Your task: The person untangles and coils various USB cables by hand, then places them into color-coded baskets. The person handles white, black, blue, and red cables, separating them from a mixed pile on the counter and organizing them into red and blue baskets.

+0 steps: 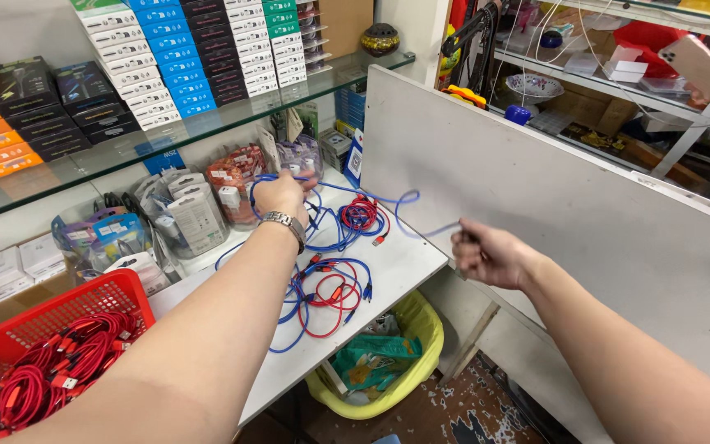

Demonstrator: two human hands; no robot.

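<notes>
The left hand (283,196) is closed on one end of a thin blue braided cable (408,200), and the right hand (486,253) pinches its other end, stretched above the white surface (408,267). Its loops cross the coiled red and blue cables (330,292); pulling likely snags or drags them off.
</notes>
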